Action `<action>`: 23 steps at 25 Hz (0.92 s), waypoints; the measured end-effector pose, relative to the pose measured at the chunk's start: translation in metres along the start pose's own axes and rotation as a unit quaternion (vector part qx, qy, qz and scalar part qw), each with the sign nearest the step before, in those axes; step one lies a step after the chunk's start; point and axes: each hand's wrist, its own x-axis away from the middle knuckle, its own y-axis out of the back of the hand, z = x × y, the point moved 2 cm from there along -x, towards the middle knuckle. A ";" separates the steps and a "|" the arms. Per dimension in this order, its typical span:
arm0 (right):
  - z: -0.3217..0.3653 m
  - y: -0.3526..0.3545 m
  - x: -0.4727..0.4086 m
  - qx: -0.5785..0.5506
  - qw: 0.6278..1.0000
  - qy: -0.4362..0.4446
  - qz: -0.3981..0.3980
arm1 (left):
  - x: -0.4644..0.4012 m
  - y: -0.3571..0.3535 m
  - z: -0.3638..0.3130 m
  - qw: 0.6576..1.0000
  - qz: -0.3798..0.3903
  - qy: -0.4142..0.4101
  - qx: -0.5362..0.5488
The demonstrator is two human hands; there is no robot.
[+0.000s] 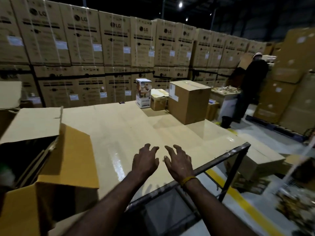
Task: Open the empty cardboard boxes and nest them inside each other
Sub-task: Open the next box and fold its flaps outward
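Observation:
A big open cardboard box [68,159] stands at the table's near left, flaps raised, with flattened cardboard showing in its dark inside. A closed brown box [189,103] sits at the far right of the table. Beside it are a small box with pale torn paper on top [158,101] and a white printed carton [143,92]. My left hand [144,160] and my right hand [179,162] hover side by side above the near table edge, fingers spread and loosely bent, holding nothing.
The table [119,126] is covered in cardboard sheet and has a dark metal frame [221,157]. Stacked LG cartons [115,48] wall the back. A person in dark clothes [252,79] stands at the right by more boxes. A yellow floor line [238,200] runs lower right.

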 end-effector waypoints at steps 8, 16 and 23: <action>-0.062 -0.017 -0.108 0.034 0.999 -0.024 -0.030 | -0.133 -0.041 -0.031 0.999 -0.005 -0.034 0.007; -0.113 -0.035 -0.181 0.044 0.995 -0.071 -0.063 | -0.220 -0.066 -0.046 0.998 0.001 -0.054 0.011; -0.150 -0.055 -0.245 0.030 0.995 -0.072 -0.066 | -0.288 -0.092 -0.060 0.999 -0.004 -0.044 0.011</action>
